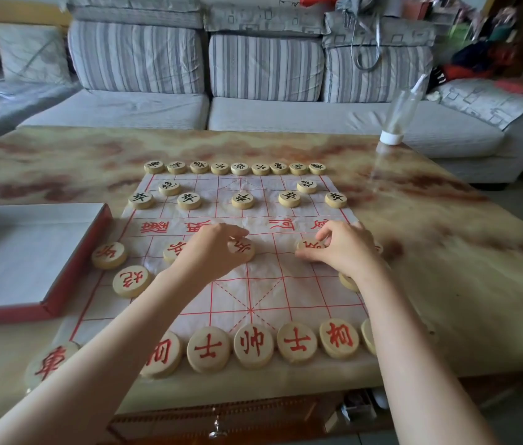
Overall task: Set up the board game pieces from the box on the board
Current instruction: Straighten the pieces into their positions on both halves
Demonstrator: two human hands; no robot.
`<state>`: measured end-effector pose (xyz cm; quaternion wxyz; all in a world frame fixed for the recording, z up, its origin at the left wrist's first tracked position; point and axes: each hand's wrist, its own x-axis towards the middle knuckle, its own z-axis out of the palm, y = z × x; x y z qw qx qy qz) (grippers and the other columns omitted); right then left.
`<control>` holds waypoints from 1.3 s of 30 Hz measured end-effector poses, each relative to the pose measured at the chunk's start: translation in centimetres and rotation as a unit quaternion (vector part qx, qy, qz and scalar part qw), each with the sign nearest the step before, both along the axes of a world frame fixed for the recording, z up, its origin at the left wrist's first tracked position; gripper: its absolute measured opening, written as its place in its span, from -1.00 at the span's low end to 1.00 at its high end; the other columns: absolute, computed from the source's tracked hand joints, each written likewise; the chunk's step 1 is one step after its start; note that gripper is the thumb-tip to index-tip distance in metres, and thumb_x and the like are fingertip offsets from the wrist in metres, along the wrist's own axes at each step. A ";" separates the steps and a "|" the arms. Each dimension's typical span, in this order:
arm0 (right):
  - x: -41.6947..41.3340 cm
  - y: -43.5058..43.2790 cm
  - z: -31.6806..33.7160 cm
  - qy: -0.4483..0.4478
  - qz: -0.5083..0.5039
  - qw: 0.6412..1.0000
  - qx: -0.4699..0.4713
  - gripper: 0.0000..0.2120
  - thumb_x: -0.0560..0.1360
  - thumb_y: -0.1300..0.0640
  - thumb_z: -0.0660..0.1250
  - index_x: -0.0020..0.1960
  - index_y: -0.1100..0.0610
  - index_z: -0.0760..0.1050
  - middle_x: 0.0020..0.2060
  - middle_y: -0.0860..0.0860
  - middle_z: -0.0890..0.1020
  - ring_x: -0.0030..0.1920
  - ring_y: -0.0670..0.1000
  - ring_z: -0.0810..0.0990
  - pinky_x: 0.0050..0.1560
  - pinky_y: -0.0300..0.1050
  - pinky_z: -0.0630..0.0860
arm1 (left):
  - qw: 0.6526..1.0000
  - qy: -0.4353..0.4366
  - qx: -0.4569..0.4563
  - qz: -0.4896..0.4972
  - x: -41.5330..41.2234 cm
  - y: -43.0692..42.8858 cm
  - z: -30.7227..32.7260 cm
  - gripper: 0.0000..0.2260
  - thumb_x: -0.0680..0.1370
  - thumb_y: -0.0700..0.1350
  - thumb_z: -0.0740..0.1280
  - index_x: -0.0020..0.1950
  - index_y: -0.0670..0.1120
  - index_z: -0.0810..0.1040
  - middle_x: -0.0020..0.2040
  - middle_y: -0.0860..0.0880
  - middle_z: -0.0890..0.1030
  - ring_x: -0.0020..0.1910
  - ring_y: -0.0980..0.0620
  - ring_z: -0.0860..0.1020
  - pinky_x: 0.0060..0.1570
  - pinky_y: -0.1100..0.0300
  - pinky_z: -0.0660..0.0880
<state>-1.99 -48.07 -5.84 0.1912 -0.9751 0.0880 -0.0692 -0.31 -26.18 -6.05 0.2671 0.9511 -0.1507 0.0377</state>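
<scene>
On the paper board (263, 293) in the middle of the desk (446, 252), the left hand (212, 252) has its grip pinched on a red-lettered disc (246, 251). The right hand (350, 248) pinches a second disc (307, 245) in the same row. The open box (28, 252) lies along the desk's left edge.

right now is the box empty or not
Empty where visible: the red box shows only bare white floor; its left end is cropped.

Board (263, 293): white, red grid. Far-side pieces (242, 200): pale wood, black characters. Near-side pieces (253, 345): red characters. Box (78, 255) left of board: red walls. Table (430, 252) under board: marbled cream and rust.
</scene>
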 end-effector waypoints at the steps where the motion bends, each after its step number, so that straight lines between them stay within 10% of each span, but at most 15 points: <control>1: 0.0 0.0 0.0 0.005 -0.006 1.000 -0.007 -0.42 0.22 -0.34 0.43 0.05 0.04 0.53 0.01 -0.06 0.59 0.17 0.07 0.39 0.06 -0.10 0.33 | 1.000 0.006 -0.002 -0.009 0.0 0.1 0.1 -0.64 0.48 -0.08 0.34 0.27 0.02 0.49 0.22 0.00 0.57 0.18 0.02 0.53 0.03 0.30 0.37; 9: -0.4 -0.3 0.9 0.036 0.094 0.994 0.032 -0.36 0.30 -0.11 0.49 0.32 -0.01 0.41 0.30 -0.06 0.44 0.34 0.05 0.28 0.28 -0.08 0.23 | 1.000 -0.015 -0.015 0.008 0.0 0.1 -0.7 -0.47 0.39 0.14 0.40 0.30 -0.03 0.45 0.23 -0.01 0.52 0.18 0.01 0.48 0.17 0.15 0.43; 39: -0.2 -0.1 -0.3 0.012 0.091 0.990 0.108 -0.52 0.29 0.09 0.54 0.16 0.08 0.50 0.00 -0.04 0.52 -0.06 -0.07 0.46 -0.04 -0.21 0.35 | 0.999 0.022 -0.030 -0.009 -0.7 0.4 -0.7 -0.56 0.43 -0.01 0.41 0.29 -0.04 0.47 0.15 -0.05 0.56 0.10 0.02 0.50 0.01 0.25 0.39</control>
